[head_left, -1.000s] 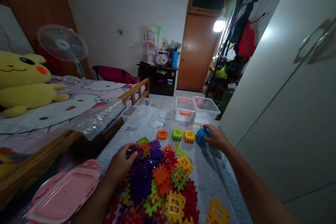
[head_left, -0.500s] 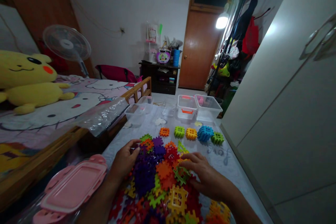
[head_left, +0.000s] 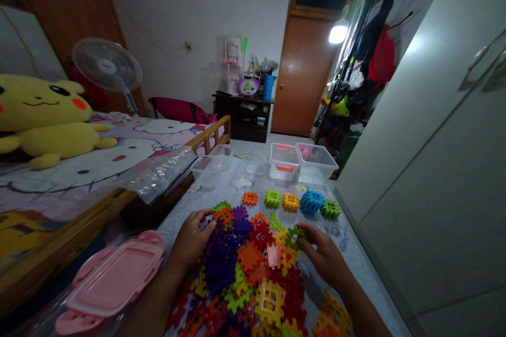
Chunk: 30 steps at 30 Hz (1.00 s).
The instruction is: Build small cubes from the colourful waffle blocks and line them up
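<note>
pale cloth [head_left: 222,195] — heap of plastic pieces [head_left: 249,256] between left hand [head_left: 193,238], half-curled, hold unclear, and right hand [head_left: 319,248] — pinching green piece [head_left: 292,239].

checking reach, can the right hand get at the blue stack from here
Likely yes: the right hand is close, with nothing seen between it and the blue stack, but it holds a green piece.

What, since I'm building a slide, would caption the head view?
Right hand holding a green tile, left hand at the colourful pile, with a row of tiles beyond.
</note>
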Tool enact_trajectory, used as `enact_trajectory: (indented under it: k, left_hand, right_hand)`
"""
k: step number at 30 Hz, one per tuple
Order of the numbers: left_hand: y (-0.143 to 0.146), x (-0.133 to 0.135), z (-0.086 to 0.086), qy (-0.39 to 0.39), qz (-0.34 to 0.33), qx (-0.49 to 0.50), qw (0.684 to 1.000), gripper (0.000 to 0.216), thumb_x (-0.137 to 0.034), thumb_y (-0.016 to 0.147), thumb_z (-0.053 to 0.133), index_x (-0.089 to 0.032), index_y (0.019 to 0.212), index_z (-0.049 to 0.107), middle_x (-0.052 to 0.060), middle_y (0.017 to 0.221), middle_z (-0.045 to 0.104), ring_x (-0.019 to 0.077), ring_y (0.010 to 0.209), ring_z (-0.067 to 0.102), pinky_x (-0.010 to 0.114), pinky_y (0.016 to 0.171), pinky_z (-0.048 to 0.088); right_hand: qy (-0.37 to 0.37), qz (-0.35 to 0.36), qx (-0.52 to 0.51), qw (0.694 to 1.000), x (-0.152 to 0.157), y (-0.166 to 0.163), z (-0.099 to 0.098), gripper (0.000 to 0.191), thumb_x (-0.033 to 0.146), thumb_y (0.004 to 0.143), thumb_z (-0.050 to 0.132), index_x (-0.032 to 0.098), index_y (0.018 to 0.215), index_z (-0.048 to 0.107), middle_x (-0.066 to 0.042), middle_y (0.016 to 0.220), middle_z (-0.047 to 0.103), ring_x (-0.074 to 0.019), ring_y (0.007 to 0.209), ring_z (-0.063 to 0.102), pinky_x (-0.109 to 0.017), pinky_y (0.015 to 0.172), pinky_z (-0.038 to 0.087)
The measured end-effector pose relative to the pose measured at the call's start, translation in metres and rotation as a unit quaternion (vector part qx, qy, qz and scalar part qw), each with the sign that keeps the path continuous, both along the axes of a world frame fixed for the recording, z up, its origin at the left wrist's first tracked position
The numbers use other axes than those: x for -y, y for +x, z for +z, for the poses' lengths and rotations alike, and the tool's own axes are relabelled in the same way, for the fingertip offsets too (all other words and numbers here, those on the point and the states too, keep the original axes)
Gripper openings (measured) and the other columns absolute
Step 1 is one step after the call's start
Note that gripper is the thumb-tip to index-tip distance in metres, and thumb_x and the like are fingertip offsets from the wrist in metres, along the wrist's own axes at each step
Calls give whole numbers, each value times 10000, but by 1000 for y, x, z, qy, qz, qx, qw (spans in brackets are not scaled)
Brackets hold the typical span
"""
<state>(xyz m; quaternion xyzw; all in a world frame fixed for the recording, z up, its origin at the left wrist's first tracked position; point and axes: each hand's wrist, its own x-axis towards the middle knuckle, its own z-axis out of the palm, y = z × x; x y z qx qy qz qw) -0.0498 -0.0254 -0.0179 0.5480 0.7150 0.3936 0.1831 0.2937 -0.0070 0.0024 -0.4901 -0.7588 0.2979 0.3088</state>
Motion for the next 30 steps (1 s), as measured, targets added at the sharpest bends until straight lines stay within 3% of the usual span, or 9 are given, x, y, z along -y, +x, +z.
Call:
enact_trajectory:
  k: [3,5,10,14,16,18,23,25,30]
  left_hand:
    - [-1,-1,-2,-5,-3,-6,1000,471,-477,760,481,-168,1070,655,113,1122,646,273,1068,619,415,959,481]
    - [-1,-2,-3,-12,-6,-7,1000,474,-478,760,484,-165,1074,652,112,1123,649,272,1073,618,419,979,469]
    - [0,0,-6,-24,-39,2,999,479,-486,777,520,-172,1121,628,99,1139,663,265,1075,625,408,972,475]
    - [3,1,-6,-34,-64,7,997,470,-467,792,538,-172,1150,614,101,1170,658,264,1085,622,402,964,481]
    - [5,2,-5,-33,-74,12,997,470,-455,797,544,-172,1167,606,102,1186,653,262,1094,618,399,965,483]
    - [7,3,-4,-24,-83,13,996,460,-444,805,542,-177,1174,601,95,1187,652,255,1104,614,391,973,479]
    - [9,4,-3,2,-88,1,996,420,-408,815,533,-187,1166,601,77,1179,646,237,1093,616,383,968,489]
    - [9,4,-3,26,-77,-35,996,393,-390,797,558,-190,1130,622,77,1158,646,247,1093,608,411,992,473]
    - [12,6,1,89,-64,-117,987,365,-378,793,585,-216,1116,641,84,1213,619,278,1160,551,483,1040,422]
  right_hand:
    - [-30,-51,-5,998,-11,12,-8,394,362,831,464,157,1148,576,47,599,508,-157,542,519,-267,511,397]
    - [-33,-75,24,996,-16,19,-11,366,339,811,452,152,1091,596,47,585,502,-161,536,524,-270,512,394]
    - [14,-99,153,983,-20,29,-19,310,246,772,457,167,991,662,-71,853,669,-238,816,635,-366,775,487]
    - [107,-136,214,961,-12,16,-14,318,218,749,547,196,1036,681,-137,1159,621,-315,1100,551,-481,961,416]
    - [137,-78,194,968,-3,0,-5,316,247,795,564,245,1094,665,-104,1278,576,-312,1203,490,-505,1018,363]
    - [139,48,165,975,8,-21,7,305,299,865,544,300,1155,639,-55,1335,558,-286,1294,415,-496,1075,302]
    - [45,259,168,950,31,-60,34,259,347,911,532,381,1148,631,53,1343,565,-255,1354,327,-498,1142,124]
    - [27,278,170,945,33,-64,37,235,336,901,552,365,1112,649,54,1282,602,-241,1312,364,-469,1142,103]
    - [57,245,153,956,29,-56,34,158,236,901,529,283,931,677,33,1097,671,-199,1168,464,-402,1105,162]
